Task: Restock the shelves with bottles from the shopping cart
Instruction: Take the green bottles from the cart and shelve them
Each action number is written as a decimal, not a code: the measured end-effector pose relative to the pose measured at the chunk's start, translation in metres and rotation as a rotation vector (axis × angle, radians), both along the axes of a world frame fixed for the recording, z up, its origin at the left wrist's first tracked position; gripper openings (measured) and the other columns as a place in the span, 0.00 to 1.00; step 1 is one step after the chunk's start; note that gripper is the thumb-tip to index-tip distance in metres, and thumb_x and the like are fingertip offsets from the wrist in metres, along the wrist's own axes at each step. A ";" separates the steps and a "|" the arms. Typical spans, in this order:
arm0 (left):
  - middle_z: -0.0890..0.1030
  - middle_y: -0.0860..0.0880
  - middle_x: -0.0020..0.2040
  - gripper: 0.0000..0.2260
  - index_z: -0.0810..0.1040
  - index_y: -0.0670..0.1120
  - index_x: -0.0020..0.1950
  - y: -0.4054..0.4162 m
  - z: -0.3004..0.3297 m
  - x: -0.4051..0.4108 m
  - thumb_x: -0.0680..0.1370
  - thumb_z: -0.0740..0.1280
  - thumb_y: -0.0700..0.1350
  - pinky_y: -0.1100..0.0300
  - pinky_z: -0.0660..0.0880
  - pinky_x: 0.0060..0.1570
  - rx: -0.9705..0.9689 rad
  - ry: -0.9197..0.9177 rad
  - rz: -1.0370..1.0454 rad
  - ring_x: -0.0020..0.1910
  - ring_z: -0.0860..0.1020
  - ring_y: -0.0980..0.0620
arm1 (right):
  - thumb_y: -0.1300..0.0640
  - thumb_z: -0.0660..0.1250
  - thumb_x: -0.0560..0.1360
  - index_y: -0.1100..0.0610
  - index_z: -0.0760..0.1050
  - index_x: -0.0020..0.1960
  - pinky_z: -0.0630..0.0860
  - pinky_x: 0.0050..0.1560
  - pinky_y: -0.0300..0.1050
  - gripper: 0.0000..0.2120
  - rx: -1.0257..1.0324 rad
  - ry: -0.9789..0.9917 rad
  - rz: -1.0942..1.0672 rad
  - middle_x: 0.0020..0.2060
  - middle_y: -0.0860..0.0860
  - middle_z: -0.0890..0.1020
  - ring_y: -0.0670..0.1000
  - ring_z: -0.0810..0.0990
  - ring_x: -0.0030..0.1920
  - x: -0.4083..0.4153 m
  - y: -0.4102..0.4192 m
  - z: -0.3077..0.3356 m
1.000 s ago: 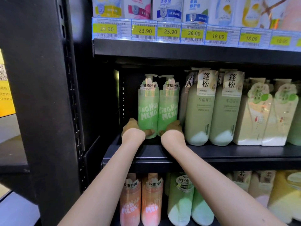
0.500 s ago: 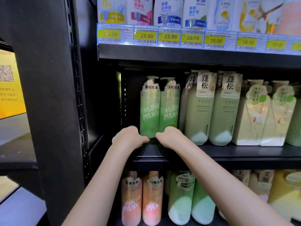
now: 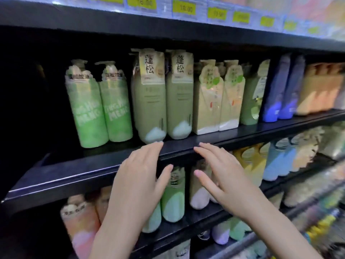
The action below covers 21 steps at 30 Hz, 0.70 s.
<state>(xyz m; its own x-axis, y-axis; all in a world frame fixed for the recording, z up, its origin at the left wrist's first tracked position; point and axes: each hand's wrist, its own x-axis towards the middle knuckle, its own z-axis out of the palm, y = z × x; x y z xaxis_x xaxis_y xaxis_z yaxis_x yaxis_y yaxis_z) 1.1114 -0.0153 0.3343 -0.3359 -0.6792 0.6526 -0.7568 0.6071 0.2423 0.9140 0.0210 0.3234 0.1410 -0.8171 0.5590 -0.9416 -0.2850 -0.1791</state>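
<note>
The black middle shelf (image 3: 89,165) carries a row of upright bottles. At its left end two bright green pump bottles (image 3: 99,107) stand side by side, touching. Just beside them stand two tall pale green bottles (image 3: 162,101) with paper tags, then two cream cartons (image 3: 216,98), another green bottle (image 3: 252,98), two blue bottles (image 3: 281,90) and orange packs (image 3: 317,90). The lower shelf (image 3: 186,223) carries pink, green and white bottles, blurred.

left hand (image 3: 139,173): fingers straight, empty | right hand (image 3: 217,171): fingers spread, empty
</note>
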 end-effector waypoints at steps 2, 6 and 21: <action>0.77 0.47 0.65 0.23 0.72 0.44 0.69 0.004 -0.016 -0.047 0.76 0.67 0.51 0.49 0.70 0.64 -0.020 -0.043 -0.129 0.64 0.75 0.46 | 0.48 0.59 0.80 0.53 0.62 0.75 0.52 0.76 0.46 0.24 0.021 -0.013 -0.130 0.74 0.47 0.63 0.48 0.59 0.75 -0.043 0.023 -0.024; 0.74 0.44 0.68 0.24 0.71 0.41 0.70 0.024 -0.047 -0.156 0.76 0.68 0.49 0.47 0.58 0.72 -0.003 -0.145 -0.366 0.69 0.71 0.44 | 0.47 0.58 0.80 0.53 0.62 0.74 0.55 0.74 0.46 0.25 0.152 -0.062 -0.434 0.73 0.48 0.65 0.50 0.62 0.73 -0.138 0.089 -0.073; 0.60 0.53 0.76 0.28 0.56 0.49 0.77 0.137 -0.196 -0.489 0.80 0.58 0.57 0.61 0.58 0.69 0.373 -0.531 -0.953 0.74 0.60 0.53 | 0.44 0.58 0.80 0.52 0.62 0.74 0.59 0.72 0.43 0.25 0.585 -0.370 -1.077 0.72 0.47 0.65 0.48 0.64 0.72 -0.365 0.334 -0.216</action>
